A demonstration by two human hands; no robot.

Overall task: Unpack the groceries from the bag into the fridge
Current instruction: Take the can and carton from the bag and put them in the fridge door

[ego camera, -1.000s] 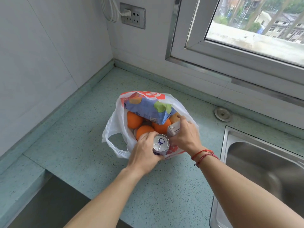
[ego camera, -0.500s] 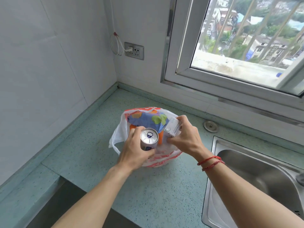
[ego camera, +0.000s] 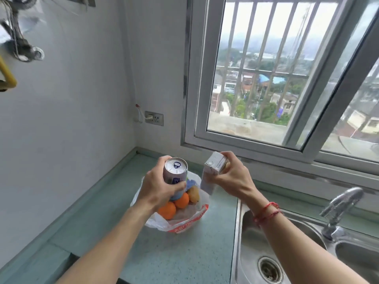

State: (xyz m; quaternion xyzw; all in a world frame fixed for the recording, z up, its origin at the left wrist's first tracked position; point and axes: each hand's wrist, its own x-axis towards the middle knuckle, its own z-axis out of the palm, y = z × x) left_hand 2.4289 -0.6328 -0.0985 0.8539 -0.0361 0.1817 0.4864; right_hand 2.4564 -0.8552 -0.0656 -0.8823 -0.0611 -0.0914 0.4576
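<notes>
My left hand [ego camera: 156, 188] grips a silver drink can [ego camera: 176, 171], held upright above the bag. In my right hand [ego camera: 231, 179] is a small white carton [ego camera: 212, 171], tilted and lifted clear of the bag. Below them a white plastic bag [ego camera: 184, 222] with red print sits open on the green counter. Inside it I see oranges [ego camera: 167, 210], a yellowish fruit [ego camera: 193, 194] and a bit of a blue packet [ego camera: 189, 184], partly hidden by my left hand. No fridge is in view.
The green speckled counter [ego camera: 184, 253] runs into a wall corner at the left. A steel sink [ego camera: 276, 253] with a tap [ego camera: 338, 208] lies to the right. A barred window [ego camera: 266, 78] is ahead, a wall socket [ego camera: 154, 118] to its left.
Both hands have lifted the can and the carton up out of the bag. The view has tilted upward, showing more of the window and wall.
</notes>
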